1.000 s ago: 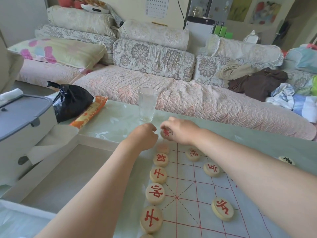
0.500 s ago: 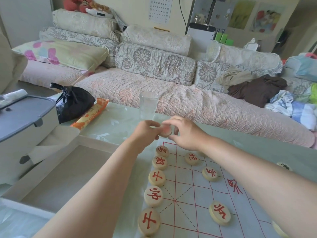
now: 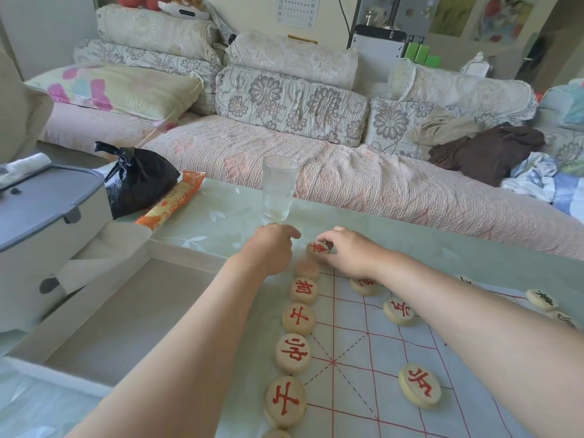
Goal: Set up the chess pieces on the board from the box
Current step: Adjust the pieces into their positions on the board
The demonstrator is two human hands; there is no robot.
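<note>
A white cloth board (image 3: 357,336) with red grid lines lies on the table. Round wooden pieces with red characters run in a column down its left edge (image 3: 298,317). My right hand (image 3: 350,252) pinches one red-marked piece (image 3: 317,248) at the board's far left corner, tilted up off the cloth. My left hand (image 3: 271,248) is curled just left of that piece, fingers closed, with nothing seen in it. More red pieces (image 3: 418,385) sit further in on the grid. Black-marked pieces (image 3: 542,298) lie at the right, partly behind my forearm. No box shows.
A tall empty glass (image 3: 279,188) stands just beyond my hands. A black plastic bag (image 3: 139,181) and an orange snack pack (image 3: 170,202) lie at the table's far left. A grey-lidded bin (image 3: 41,213) stands on the left. A sofa (image 3: 347,184) runs behind the table.
My right hand has lowered the piece from between both hands toward the far left corner of the board. My left hand let go of it and drew slightly left.
</note>
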